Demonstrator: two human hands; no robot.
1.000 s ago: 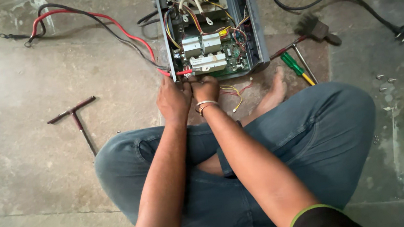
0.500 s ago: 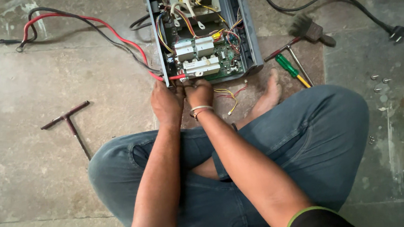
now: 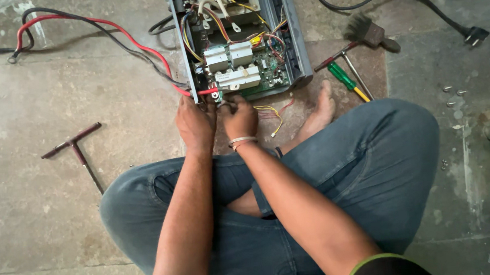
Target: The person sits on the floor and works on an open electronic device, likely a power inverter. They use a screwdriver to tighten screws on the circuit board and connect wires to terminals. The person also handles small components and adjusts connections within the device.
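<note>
An opened grey electrical unit lies on the stone floor, showing a circuit board, white blocks and coloured wires. My left hand and my right hand are together at its near edge, fingers curled around a small part by the red cable end. What the fingers pinch is hidden. A bangle sits on my right wrist. I sit cross-legged in blue jeans, one bare foot beside the unit.
A T-handle wrench lies at left. Red and black cables run to the upper left. A brush, a green-handled screwdriver and a black plug cord lie at right, with loose screws.
The view has shifted slightly, so the unit sits higher and further left in frame. Both hands stay at the unit's near edge with small finger movements.
</note>
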